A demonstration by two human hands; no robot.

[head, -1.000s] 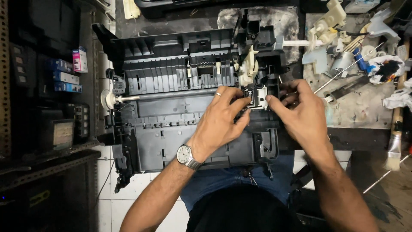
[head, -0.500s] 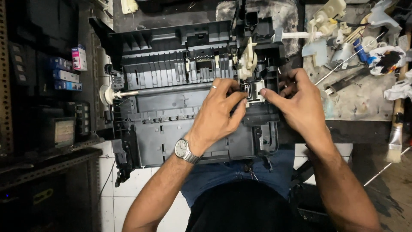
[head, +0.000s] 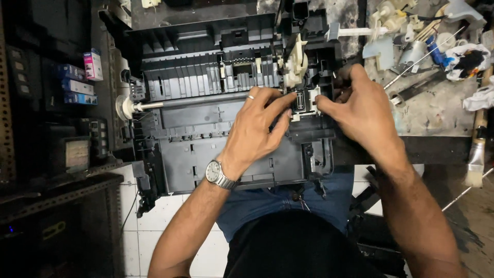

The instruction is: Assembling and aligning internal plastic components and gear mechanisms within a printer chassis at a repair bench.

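Observation:
A stripped black printer chassis (head: 206, 154) rests on my lap and the bench edge, with a metal roller shaft (head: 185, 103) across it. My left hand (head: 254, 128), with a ring and a wristwatch, pinches a small black and white part (head: 304, 100) at the chassis's right side. My right hand (head: 360, 108) grips the same part from the right, fingertips meeting the left ones. A cream plastic gear piece (head: 297, 64) stands just behind the part.
A dirty workbench (head: 427, 113) at the right carries loose white plastic parts, a rag and thin rods. A paintbrush (head: 476, 149) lies at its right edge. Dark shelves (head: 62, 103) with small coloured boxes stand at the left. White floor tiles show below.
The view has shifted slightly, with the chassis now sitting higher in frame. Both hands stay pinched on the small part, the left fingers stretched a little further over it.

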